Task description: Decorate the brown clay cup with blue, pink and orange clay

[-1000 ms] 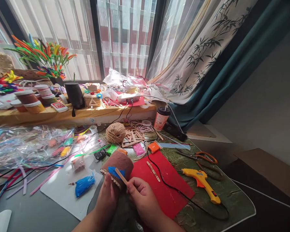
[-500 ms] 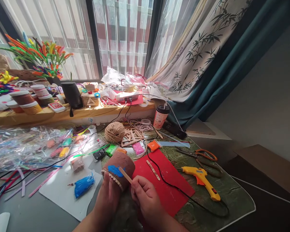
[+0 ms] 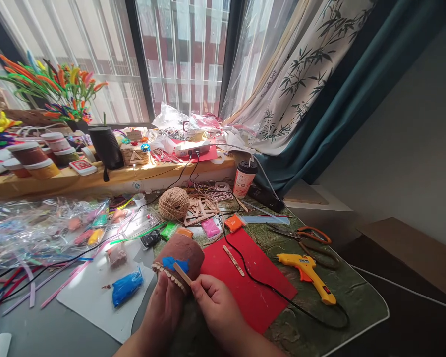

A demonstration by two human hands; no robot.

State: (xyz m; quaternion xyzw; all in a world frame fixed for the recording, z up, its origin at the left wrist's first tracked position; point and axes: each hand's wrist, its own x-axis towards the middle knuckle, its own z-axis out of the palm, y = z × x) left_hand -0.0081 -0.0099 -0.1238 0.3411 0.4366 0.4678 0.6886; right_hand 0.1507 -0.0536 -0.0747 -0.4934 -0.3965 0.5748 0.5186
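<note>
Brown clay piece (image 3: 186, 250), gripped by left hand (image 3: 163, 310), already carries blue patch (image 3: 173, 262); right hand (image 3: 217, 307) pinches stick (image 3: 182, 273), smoothing unfinished.

A brown clay piece (image 3: 184, 249), rounded like a stubby cylinder, lies tilted at the near edge of the table, propped up from below. A patch of blue clay (image 3: 170, 262) sits on its upper face, and a row of small pale beads (or teeth, too small to tell) runs along its near rim. A thin wooden stick (image 3: 182, 273) touches it beside the blue patch.
</note>
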